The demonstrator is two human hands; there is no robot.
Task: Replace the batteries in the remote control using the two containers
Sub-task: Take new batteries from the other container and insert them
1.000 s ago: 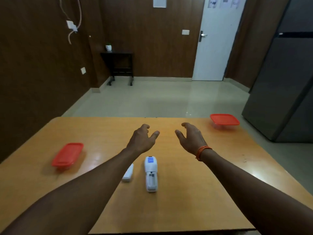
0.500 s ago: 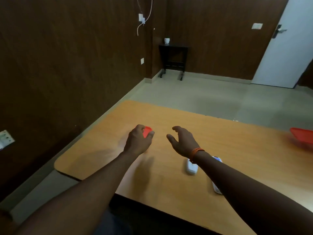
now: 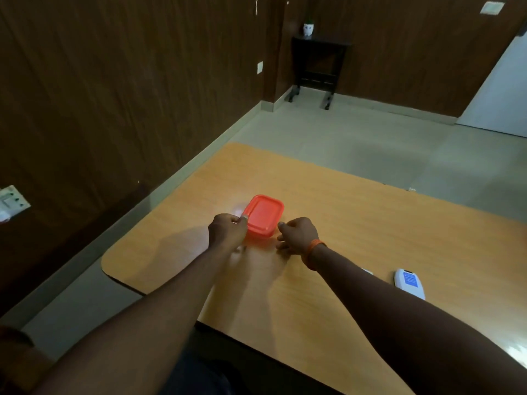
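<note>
- The red-lidded container sits on the wooden table with its lid on, towards the table's left side.
- The left hand pinches the container's near-left corner, thumb on the lid's rim and fingers curled.
- The right hand, an orange band at its wrist, has its fingers curled just beside the near-right corner; whether it grips or only touches cannot be told.
- The remote control lies well apart to the right, partly hidden by the right forearm.

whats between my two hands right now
The near end of the red container, lid on, sits between the left hand and right hand, as the head view shows.
</note>
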